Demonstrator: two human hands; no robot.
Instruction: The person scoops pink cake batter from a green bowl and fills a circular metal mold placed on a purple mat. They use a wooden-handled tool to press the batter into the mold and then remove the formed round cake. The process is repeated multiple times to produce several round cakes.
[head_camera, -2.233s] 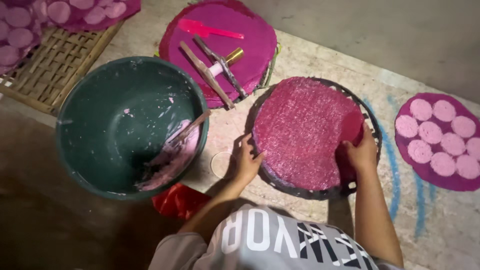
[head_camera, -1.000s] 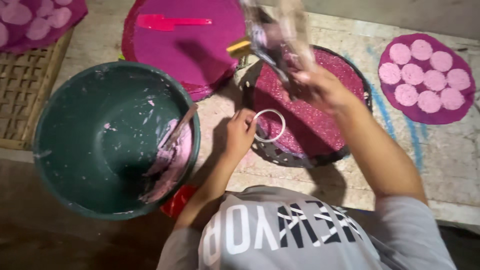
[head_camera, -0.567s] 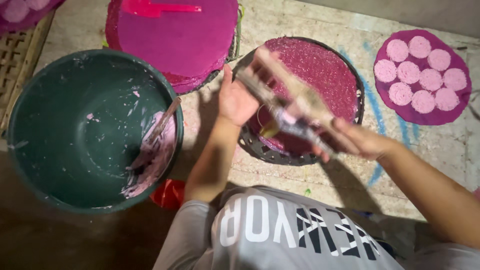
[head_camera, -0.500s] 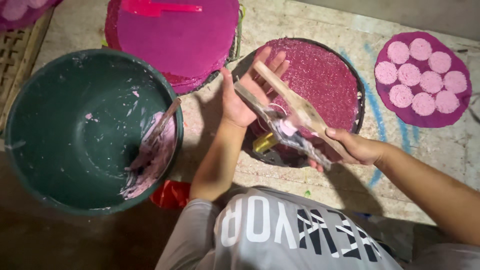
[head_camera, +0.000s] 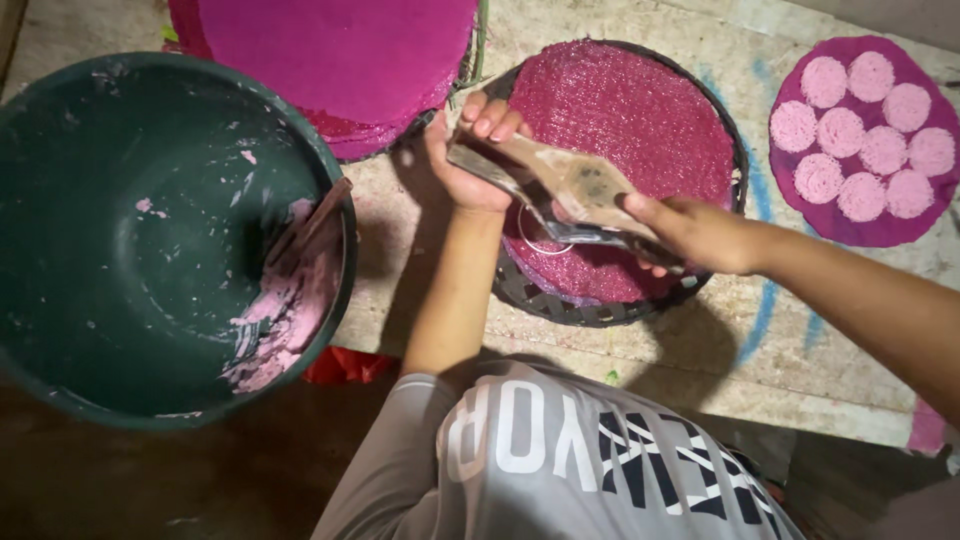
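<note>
My left hand (head_camera: 468, 160) and my right hand (head_camera: 700, 232) together hold a bundle of flat tools (head_camera: 560, 185), a pale wooden spatula and a dark metal blade. The left grips the far end and the right grips the near end. The bundle hangs over a round black tray covered with a magenta mesh (head_camera: 640, 120). A thin metal ring (head_camera: 535, 232) lies on the mesh just under the tools.
A large dark green basin (head_camera: 120, 210) with pink batter and a stick (head_camera: 305, 225) sits at the left. A stack of magenta round mats (head_camera: 340, 50) lies behind. A magenta mat with several pink round cakes (head_camera: 865, 140) is at the right.
My right hand has brought the tools from the back mat down over the mesh tray. My left hand has risen from the ring and gripped their far end. The view has shifted right.
</note>
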